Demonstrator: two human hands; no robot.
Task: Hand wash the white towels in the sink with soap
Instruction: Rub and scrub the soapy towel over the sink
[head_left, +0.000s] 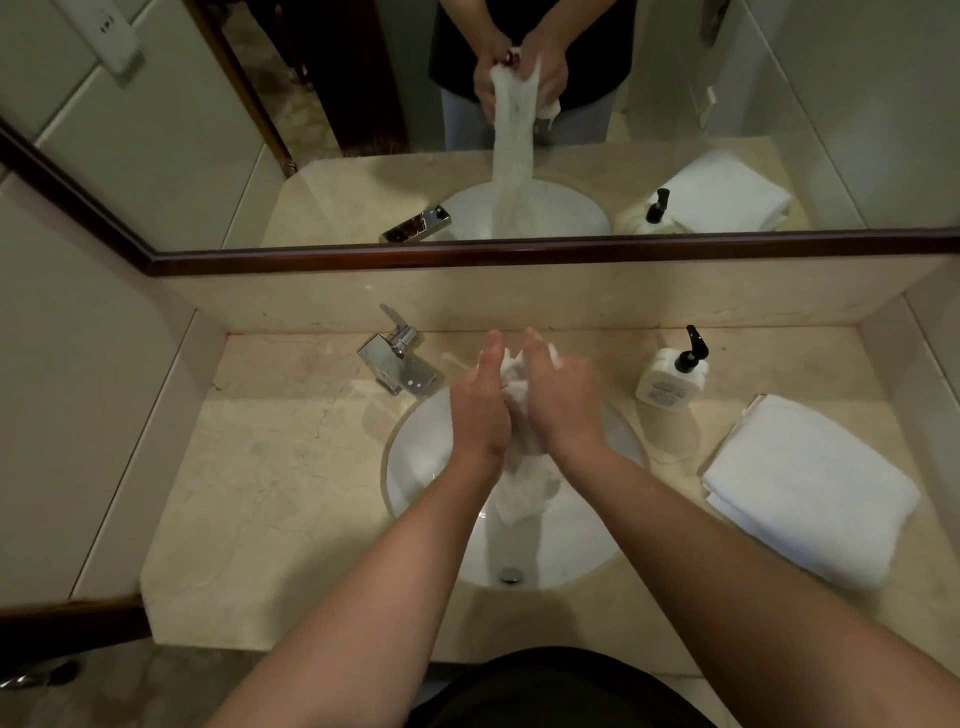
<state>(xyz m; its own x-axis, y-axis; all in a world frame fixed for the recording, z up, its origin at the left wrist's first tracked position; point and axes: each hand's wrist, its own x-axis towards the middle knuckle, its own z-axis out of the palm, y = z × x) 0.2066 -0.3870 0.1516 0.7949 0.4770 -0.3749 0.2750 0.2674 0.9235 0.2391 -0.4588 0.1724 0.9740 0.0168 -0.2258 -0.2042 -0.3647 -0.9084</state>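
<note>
A wet white towel (522, 483) hangs bunched between my two hands above the white sink (415, 467), its lower end trailing down into the basin. My left hand (480, 405) grips the towel's upper part from the left, and my right hand (563, 400) grips it from the right. In the mirror both hands appear curled round the towel's top. A white soap bottle (672, 376) with a black pump stands on the counter right of the sink. Further right lies a folded white towel (810, 488).
A chrome tap (397, 356) sits at the sink's back left. The beige stone counter (270, 493) runs round the basin, with a wood-framed mirror (519, 254) above the backsplash. The drain (510, 574) shows at the basin's near side.
</note>
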